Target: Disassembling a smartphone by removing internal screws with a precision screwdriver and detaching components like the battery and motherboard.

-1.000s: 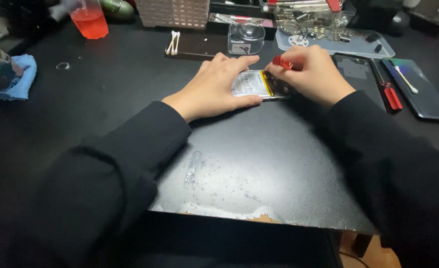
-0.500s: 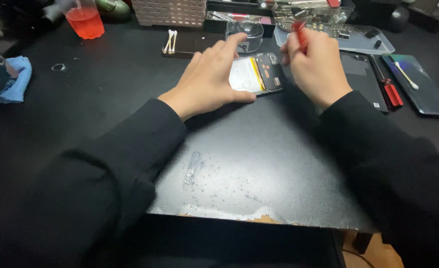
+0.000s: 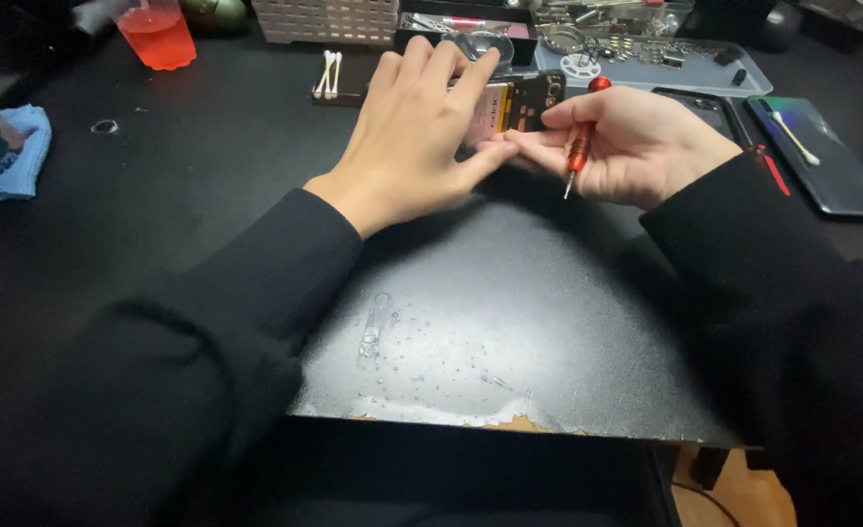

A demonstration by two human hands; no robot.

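An opened phone (image 3: 517,101) with its battery and dark circuit board exposed lies on the black mat (image 3: 510,293). My left hand (image 3: 414,127) rests flat over its left part with fingers spread, covering most of it. My right hand (image 3: 627,141) holds a small red screwdriver (image 3: 578,146) between thumb and fingers, tip pointing down at the mat, just right of the phone. The fingertips of both hands nearly touch in front of the phone.
A red cup (image 3: 158,34) stands at the far left, cotton swabs (image 3: 326,73) beside a basket (image 3: 329,18). A grey tray of small parts (image 3: 646,54) sits behind. Two dark phones (image 3: 817,156) and a red tool (image 3: 768,166) lie at right. A blue cloth (image 3: 7,156) is at left.
Both hands moved away from me along with the phone. My right hand turned the screwdriver from raised to pointing down beside the phone.
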